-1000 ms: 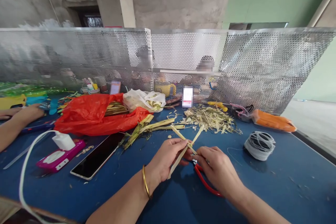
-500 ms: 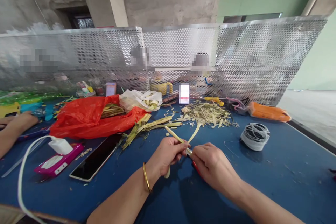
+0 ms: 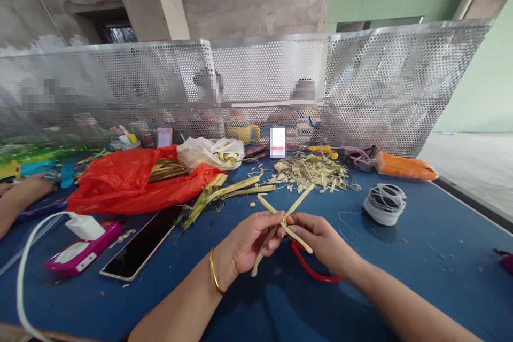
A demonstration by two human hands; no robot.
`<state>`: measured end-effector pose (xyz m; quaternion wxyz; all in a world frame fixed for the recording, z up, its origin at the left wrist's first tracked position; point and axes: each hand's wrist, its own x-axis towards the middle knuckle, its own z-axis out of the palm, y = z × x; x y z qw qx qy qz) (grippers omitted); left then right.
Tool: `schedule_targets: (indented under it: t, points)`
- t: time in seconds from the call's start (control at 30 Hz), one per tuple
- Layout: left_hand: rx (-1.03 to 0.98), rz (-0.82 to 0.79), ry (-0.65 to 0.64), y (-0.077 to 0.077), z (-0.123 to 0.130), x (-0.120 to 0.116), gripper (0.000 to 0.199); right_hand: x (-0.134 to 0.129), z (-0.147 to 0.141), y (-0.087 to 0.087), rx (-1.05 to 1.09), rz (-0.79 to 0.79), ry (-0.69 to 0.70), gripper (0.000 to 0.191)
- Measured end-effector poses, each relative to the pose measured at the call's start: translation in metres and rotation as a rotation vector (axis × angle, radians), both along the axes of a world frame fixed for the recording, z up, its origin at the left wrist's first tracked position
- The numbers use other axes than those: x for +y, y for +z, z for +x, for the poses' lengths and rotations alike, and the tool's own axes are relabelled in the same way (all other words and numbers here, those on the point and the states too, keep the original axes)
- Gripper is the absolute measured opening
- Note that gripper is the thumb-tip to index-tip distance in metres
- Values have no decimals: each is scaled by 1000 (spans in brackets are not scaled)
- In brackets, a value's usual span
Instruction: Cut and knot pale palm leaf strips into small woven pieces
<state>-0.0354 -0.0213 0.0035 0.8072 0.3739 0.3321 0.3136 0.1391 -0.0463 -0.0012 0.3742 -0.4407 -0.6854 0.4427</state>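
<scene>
My left hand (image 3: 258, 238), with a gold bangle on its wrist, pinches crossed pale plant strips (image 3: 298, 200) near the middle of the view. Against them, my right hand (image 3: 318, 235) has its fingers closed at the crossing. A red-handled tool (image 3: 312, 272) hangs under my right hand; its working end is hidden. The strips stick out upward, down to the left and to the right below the fingers. Behind the hands lie longer stalks (image 3: 236, 188) and a heap of shredded plant pieces (image 3: 310, 170).
On the blue table (image 3: 436, 278) are a red bag (image 3: 120, 176), a dark phone (image 3: 140, 246), a magenta power strip (image 3: 86, 254), a wire coil (image 3: 385, 204) and an orange packet (image 3: 406, 166). Another person's hand (image 3: 32, 189) is at far left. A perforated metal screen (image 3: 264, 72) stands behind.
The red handle has swung out below my right hand and shows as a loop. My right fingers have come up to the crossing, and a strip end now points down to the right.
</scene>
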Motion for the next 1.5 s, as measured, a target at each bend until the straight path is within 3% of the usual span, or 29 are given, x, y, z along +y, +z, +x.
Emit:
schedule_targets:
  t: [0.1, 0.17, 0.23, 0.37, 0.43, 0.57, 0.7, 0.83, 0.97, 1.07, 1.13, 1.23, 1.37, 1.5]
  points:
    - [-10, 34, -26, -1, 1, 0, 24, 0, -2, -2, 93, -151, 22, 36]
    - [-14, 43, -42, 0, 2, 0, 24, -1, -1, -1, 63, -136, 25, 37]
    - [-16, 18, -54, 0, 2, 0, 24, -1, 2, 1, -86, 13, -8, 35]
    - [-12, -50, -14, -1, 2, 1, 18, 0, 3, 0, -533, 605, -160, 30]
    - [-7, -54, 17, -2, 2, 1, 16, 0, 2, -2, -646, 815, -186, 29]
    - [-4, 1, -17, 1, 0, -1, 21, -1, 2, -5, -674, 901, -208, 29]
    - [9, 44, -61, 3, 1, -3, 26, 0, 3, -8, -615, 849, -214, 31]
    - [66, 98, 3, 2, 4, -4, 25, 2, 4, -8, -488, 673, -150, 33]
    - [194, 186, 126, 5, 6, -6, 28, 3, 5, 0, -157, 254, -105, 22]
    - [268, 251, 86, 7, 6, -8, 35, 4, 6, 5, 194, -93, -99, 30]
    - [314, 302, 26, 6, 7, -9, 36, 5, 6, 3, 326, -200, -136, 34]
    - [388, 376, -1, 3, 9, -11, 29, 6, 3, -3, 339, -193, -242, 33]
    - [447, 352, -10, -1, 11, -12, 24, 6, -2, -9, 305, -152, -362, 37]
    - [411, 294, 49, 0, 11, -10, 26, 8, 2, -7, 184, -97, -319, 40]
